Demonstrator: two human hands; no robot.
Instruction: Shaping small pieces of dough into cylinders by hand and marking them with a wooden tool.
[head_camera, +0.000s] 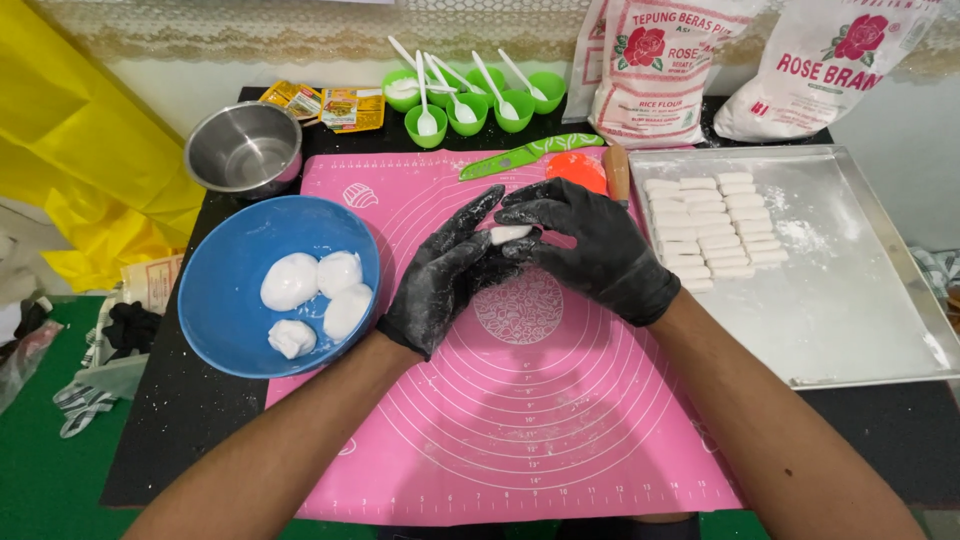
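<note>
- I see my left hand (447, 272) and right hand (590, 245), in floury black gloves, pressed together on a small soft white dough piece (509, 234) above the pink silicone mat (520, 400).
- Blue bowl (225, 300), left: four smooth dough lumps (312, 297).
- Metal tray (850, 300), right: rows of cut dough blocks (715, 225).
- Two white flour bags (660, 70) with red flower prints, at the bench's back.

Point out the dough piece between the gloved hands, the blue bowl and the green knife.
dough piece (509, 234), head view, on its white middle between the fingers.
blue bowl (222, 300), head view, on its bare inner wall.
green knife (530, 153), head view, mid-blade.
</note>
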